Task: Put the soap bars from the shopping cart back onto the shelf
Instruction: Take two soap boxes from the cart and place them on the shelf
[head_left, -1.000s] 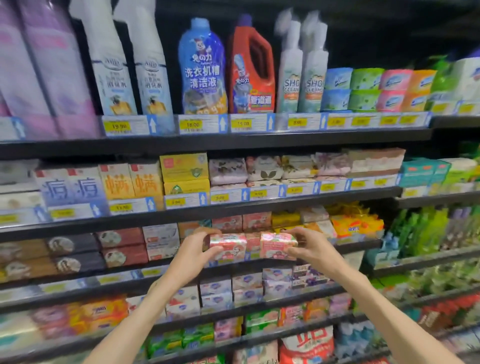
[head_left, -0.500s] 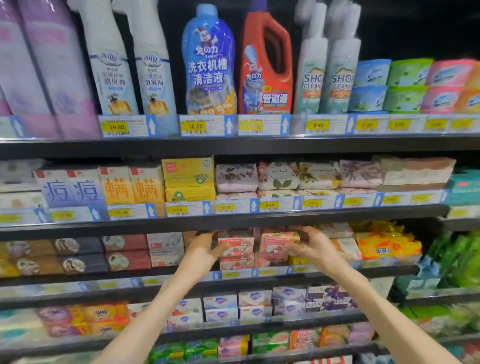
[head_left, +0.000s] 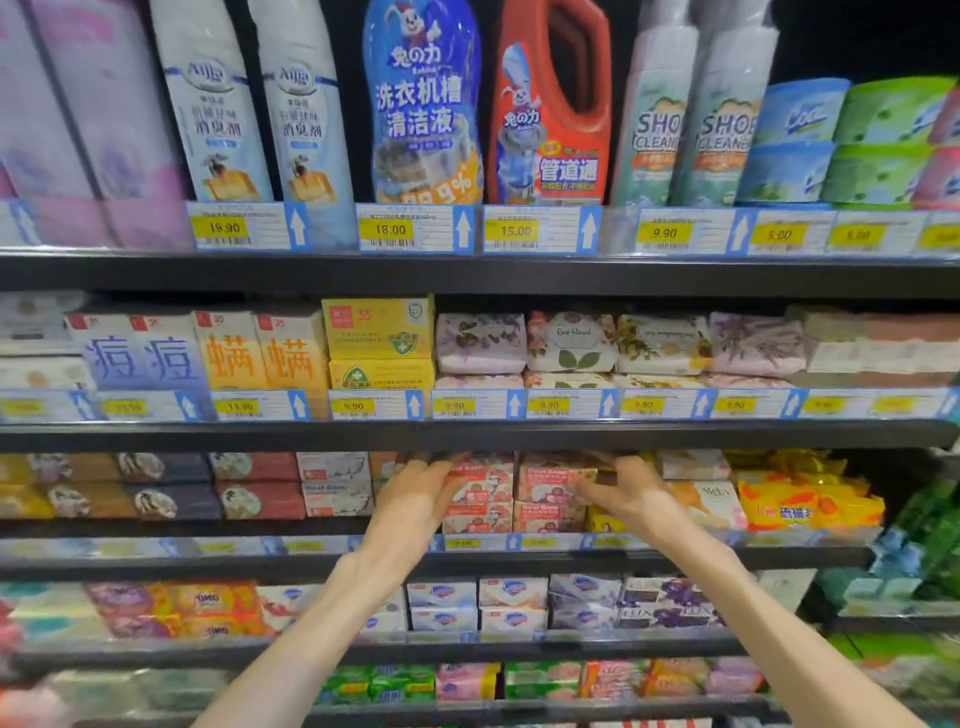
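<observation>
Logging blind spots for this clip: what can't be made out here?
- Shopping cart: out of the head view.
- Left hand and right hand on the pink soap boxes: fingertips hidden under the shelf edge, so grip unclear.
- Price tags below them: blurred, unreadable.
- Lower shelf packs: blurred.

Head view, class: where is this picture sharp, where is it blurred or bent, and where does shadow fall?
Head view: centre sharpest, the 18.00 price tag readable; edges and lower shelves smeared; shelf edges bow from the wide-angle lens; shadow under the shelf above both hands, left hand and right hand, on the pink soap boxes.
</observation>
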